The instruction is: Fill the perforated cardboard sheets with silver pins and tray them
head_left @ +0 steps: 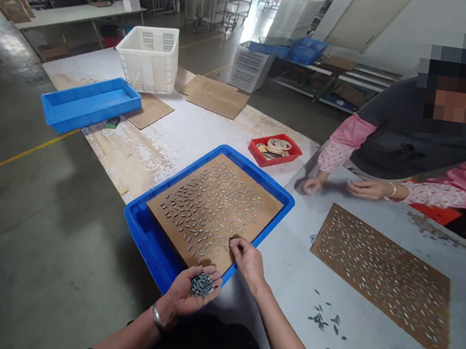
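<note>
My left hand (194,292) is cupped palm up near the tray's front corner, holding a heap of small grey oval metal pieces (202,285). Over the near right side of a brown board (270,199), my right hand (247,261) has thumb and fingers pinched together; whatever sits between the fingertips is hidden. Many similar pieces lie spread across the board in loose rows. The board rests on a blue tray (285,202), with its near left edge showing the tray's inside below.
Across the table (284,273) a co-worker's hands (371,188) are by a second brown board (387,275) covered with pieces. Loose pieces (321,320) lie to my right. Beyond are a red box (274,150), a blue bin (92,101) and a white basket (149,60).
</note>
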A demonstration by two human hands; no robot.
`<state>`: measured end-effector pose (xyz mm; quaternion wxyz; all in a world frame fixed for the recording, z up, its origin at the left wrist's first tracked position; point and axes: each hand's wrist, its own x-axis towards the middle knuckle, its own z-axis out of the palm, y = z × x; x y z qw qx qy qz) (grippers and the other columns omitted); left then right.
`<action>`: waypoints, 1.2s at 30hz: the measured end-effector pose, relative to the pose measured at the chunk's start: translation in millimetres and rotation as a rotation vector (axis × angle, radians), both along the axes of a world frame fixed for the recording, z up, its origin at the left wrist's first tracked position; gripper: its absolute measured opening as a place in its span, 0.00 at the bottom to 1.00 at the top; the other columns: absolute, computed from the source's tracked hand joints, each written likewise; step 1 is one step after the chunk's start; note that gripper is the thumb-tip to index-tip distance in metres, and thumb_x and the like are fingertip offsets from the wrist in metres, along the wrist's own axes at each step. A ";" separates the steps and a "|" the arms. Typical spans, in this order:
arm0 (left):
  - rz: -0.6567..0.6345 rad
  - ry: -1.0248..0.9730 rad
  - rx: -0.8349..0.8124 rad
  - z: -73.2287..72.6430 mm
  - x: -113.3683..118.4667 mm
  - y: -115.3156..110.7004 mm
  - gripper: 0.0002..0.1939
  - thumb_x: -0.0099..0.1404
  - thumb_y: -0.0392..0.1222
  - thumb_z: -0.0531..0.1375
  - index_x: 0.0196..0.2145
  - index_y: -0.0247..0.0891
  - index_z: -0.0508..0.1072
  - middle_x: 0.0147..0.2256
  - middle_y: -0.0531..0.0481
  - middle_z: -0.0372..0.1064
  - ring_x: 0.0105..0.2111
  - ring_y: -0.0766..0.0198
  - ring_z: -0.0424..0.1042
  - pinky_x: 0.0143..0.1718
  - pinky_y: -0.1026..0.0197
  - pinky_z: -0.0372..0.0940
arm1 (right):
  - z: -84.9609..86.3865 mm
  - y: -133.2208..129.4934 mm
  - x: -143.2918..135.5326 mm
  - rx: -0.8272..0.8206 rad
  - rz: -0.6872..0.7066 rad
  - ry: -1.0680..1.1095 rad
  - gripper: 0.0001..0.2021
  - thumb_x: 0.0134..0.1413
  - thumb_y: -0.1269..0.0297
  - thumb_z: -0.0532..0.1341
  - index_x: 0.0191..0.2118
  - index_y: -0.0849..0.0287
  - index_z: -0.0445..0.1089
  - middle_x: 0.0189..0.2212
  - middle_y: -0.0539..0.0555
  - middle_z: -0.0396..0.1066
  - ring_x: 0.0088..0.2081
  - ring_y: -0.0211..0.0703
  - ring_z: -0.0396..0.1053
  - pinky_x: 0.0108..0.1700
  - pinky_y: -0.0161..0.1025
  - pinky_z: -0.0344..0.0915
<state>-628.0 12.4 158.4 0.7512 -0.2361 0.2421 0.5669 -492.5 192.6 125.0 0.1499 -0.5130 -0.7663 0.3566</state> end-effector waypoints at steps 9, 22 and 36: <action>0.062 -0.069 0.070 9.1 5.7 14.6 0.10 0.68 0.36 0.58 0.45 0.29 0.74 0.39 0.42 0.76 0.42 0.58 0.76 0.52 0.55 0.66 | 53.4 -49.4 18.6 0.046 0.349 0.154 0.16 0.69 0.54 0.53 0.42 0.55 0.77 0.39 0.56 0.76 0.40 0.46 0.74 0.45 0.42 0.70; 0.017 0.004 0.008 4.5 12.2 20.8 0.07 0.66 0.35 0.61 0.41 0.32 0.76 0.40 0.43 0.77 0.44 0.59 0.76 0.55 0.56 0.64 | 41.3 -44.8 35.6 0.101 0.233 0.086 0.14 0.70 0.53 0.51 0.37 0.55 0.65 0.30 0.51 0.72 0.31 0.43 0.70 0.36 0.39 0.67; 0.070 -0.029 0.024 4.4 2.6 20.8 0.12 0.68 0.35 0.59 0.48 0.29 0.75 0.46 0.38 0.77 0.50 0.53 0.76 0.58 0.50 0.64 | 25.0 -32.7 18.1 0.332 0.110 0.121 0.18 0.70 0.53 0.52 0.45 0.57 0.75 0.41 0.59 0.73 0.41 0.47 0.72 0.44 0.44 0.71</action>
